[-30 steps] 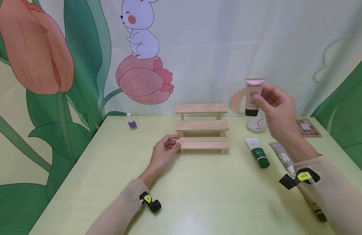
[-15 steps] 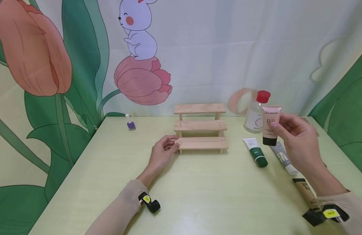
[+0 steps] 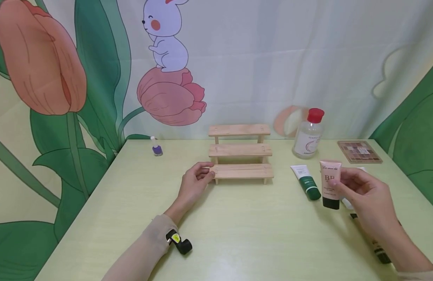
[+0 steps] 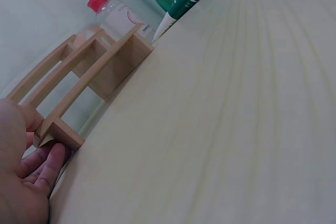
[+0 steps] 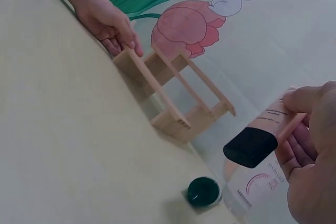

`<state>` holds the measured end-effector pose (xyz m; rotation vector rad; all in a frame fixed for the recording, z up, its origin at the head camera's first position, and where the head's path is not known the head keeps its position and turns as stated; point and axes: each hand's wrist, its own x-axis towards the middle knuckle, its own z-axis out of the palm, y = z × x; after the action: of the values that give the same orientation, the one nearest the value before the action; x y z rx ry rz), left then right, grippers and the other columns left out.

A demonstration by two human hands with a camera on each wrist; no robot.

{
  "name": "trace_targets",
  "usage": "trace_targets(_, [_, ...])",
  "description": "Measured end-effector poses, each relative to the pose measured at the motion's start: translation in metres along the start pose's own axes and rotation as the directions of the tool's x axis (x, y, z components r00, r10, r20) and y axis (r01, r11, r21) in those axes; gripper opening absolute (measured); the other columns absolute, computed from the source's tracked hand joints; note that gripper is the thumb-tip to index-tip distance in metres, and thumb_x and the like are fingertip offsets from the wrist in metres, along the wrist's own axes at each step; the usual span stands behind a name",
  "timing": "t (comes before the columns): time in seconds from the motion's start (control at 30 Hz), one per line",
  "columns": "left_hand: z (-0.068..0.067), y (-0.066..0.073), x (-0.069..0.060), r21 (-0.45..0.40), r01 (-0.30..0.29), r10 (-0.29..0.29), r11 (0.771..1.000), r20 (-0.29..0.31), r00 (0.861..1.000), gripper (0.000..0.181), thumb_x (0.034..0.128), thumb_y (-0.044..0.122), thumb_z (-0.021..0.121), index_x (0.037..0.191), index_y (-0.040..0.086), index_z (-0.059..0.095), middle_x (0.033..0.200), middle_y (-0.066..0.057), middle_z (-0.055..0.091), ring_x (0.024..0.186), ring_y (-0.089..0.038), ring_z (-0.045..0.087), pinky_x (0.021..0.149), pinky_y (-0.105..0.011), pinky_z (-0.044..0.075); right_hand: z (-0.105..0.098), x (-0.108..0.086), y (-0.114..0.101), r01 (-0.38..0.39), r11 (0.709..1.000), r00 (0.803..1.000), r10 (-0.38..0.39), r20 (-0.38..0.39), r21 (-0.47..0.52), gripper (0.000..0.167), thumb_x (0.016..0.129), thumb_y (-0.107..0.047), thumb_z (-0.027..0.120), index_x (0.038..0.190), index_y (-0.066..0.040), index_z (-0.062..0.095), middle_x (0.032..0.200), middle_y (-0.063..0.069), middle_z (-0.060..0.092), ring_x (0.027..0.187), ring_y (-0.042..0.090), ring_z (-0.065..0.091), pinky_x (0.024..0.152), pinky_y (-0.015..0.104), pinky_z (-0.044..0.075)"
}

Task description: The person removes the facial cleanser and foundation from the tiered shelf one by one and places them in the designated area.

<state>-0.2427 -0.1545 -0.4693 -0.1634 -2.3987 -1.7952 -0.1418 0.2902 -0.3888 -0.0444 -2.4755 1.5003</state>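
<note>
My right hand (image 3: 369, 199) pinches a pink BB cream tube (image 3: 330, 183) between thumb and fingers, its black cap pointing down. The tube is held above the table, just right of a green and white tube (image 3: 306, 182). At the middle back stands a small three-tier wooden display shelf (image 3: 242, 171). My left hand (image 3: 196, 181) grips the left end of its lowest step; in the left wrist view, the thumb and fingers (image 4: 50, 163) lie around that end. A grey tube and a brown tube (image 3: 372, 242) with a black cap lie partly hidden behind my right hand.
A clear bottle (image 3: 307, 136) with a red cap stands right of the shelf. Farther right lies a flat palette (image 3: 359, 151). A small purple nail polish bottle (image 3: 157, 147) stands at the back left. A printed curtain (image 3: 237, 70) hangs behind the table.
My right hand has lowered the BB cream tube and brought it to the right, from in front of the red-capped bottle to beside the green tube. The left hand stays on the shelf.
</note>
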Motion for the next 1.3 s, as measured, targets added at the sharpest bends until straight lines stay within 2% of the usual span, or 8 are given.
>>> trace_targets(0.17, [0.000, 0.001, 0.000, -0.002, 0.000, 0.000, 1.000, 0.000, 1.000, 0.029, 0.1065, 0.016, 0.077, 0.135, 0.015, 0.077, 0.116, -0.009, 0.077, 0.109, -0.022, 0.072, 0.092, -0.026, 0.057, -0.001, -0.014, 0.015, -0.044, 0.993, 0.998, 0.050, 0.047, -0.109, 0.050, 0.104, -0.040, 0.081, 0.142, -0.009, 0.069, 0.116, -0.011, 0.069, 0.100, 0.008, 0.062, 0.078, 0.014, 0.057])
trace_targets(0.3, [0.000, 0.001, 0.000, -0.002, 0.002, -0.002, 1.000, 0.007, 1.000, 0.029, 0.1064, 0.017, 0.077, 0.136, 0.016, 0.077, 0.117, -0.009, 0.077, 0.109, -0.022, 0.072, 0.092, -0.026, 0.056, -0.001, -0.022, 0.023, -0.071, 0.986, 0.990, 0.089, 0.112, -0.152, 0.050, 0.104, -0.038, 0.082, 0.142, -0.007, 0.071, 0.118, -0.004, 0.074, 0.098, 0.005, 0.066, 0.079, 0.017, 0.059])
trace_targets(0.4, [-0.001, 0.001, 0.000, -0.003, 0.004, -0.004, 1.000, 0.007, 1.000, 0.029, 0.1065, 0.017, 0.077, 0.136, 0.017, 0.077, 0.117, -0.009, 0.077, 0.110, -0.022, 0.072, 0.092, -0.025, 0.056, -0.001, -0.025, 0.024, -0.127, 0.975, 0.966, 0.163, 0.201, -0.182, 0.051, 0.104, -0.038, 0.082, 0.142, -0.006, 0.070, 0.124, 0.004, 0.075, 0.098, 0.009, 0.068, 0.080, 0.022, 0.061])
trace_targets(0.53, [-0.002, 0.000, 0.000, -0.008, 0.003, -0.003, 1.000, 0.008, 1.000, 0.029, 0.1066, 0.017, 0.077, 0.136, 0.016, 0.077, 0.117, -0.010, 0.077, 0.110, -0.023, 0.072, 0.090, -0.023, 0.056, -0.002, -0.025, 0.024, -0.217, 0.948, 0.917, 0.280, 0.285, -0.233, 0.057, 0.106, -0.040, 0.080, 0.146, -0.002, 0.066, 0.131, 0.012, 0.075, 0.104, 0.018, 0.070, 0.081, 0.025, 0.062])
trace_targets(0.73, [-0.001, -0.001, 0.000, -0.007, 0.002, -0.002, 1.000, 0.011, 1.000, 0.028, 0.1066, 0.017, 0.077, 0.135, 0.017, 0.077, 0.116, -0.009, 0.077, 0.108, -0.023, 0.072, 0.089, -0.024, 0.056, 0.001, -0.026, 0.027, -0.287, 0.908, 0.882, 0.375, 0.284, -0.306, 0.065, 0.104, -0.043, 0.081, 0.147, 0.002, 0.064, 0.128, 0.013, 0.076, 0.103, 0.021, 0.070, 0.078, 0.025, 0.060])
trace_targets(0.87, [-0.001, -0.001, 0.000, 0.005, 0.001, -0.001, 1.000, 0.011, 1.000, 0.027, 0.1072, 0.018, 0.076, 0.135, 0.017, 0.077, 0.116, -0.008, 0.077, 0.107, -0.021, 0.072, 0.089, -0.024, 0.056, 0.003, -0.029, 0.029, -0.289, 0.901, 0.882, 0.382, 0.277, -0.323, 0.068, 0.100, -0.045, 0.085, 0.143, 0.004, 0.066, 0.120, 0.010, 0.078, 0.097, 0.018, 0.072, 0.075, 0.026, 0.060])
trace_targets(1.1, [-0.001, -0.001, -0.002, 0.003, 0.013, -0.013, 1.000, 0.020, 1.000, 0.027, 0.1078, 0.019, 0.076, 0.134, 0.019, 0.077, 0.116, -0.006, 0.077, 0.107, -0.020, 0.072, 0.090, -0.026, 0.057, 0.008, -0.030, 0.032, -0.289, 0.888, 0.884, 0.391, 0.255, -0.358, 0.064, 0.099, -0.040, 0.088, 0.139, 0.005, 0.069, 0.117, 0.013, 0.078, 0.092, 0.018, 0.071, 0.072, 0.026, 0.060])
trace_targets(1.3, [-0.001, -0.001, -0.001, -0.004, 0.011, -0.011, 1.000, 0.018, 1.000, 0.026, 0.1079, 0.020, 0.076, 0.134, 0.018, 0.077, 0.116, -0.007, 0.077, 0.108, -0.020, 0.073, 0.090, -0.025, 0.057, 0.008, -0.031, 0.029, -0.260, 0.873, 0.897, 0.377, 0.232, -0.413, 0.062, 0.100, -0.039, 0.087, 0.138, 0.006, 0.068, 0.113, 0.013, 0.078, 0.090, 0.020, 0.068, 0.067, 0.027, 0.058])
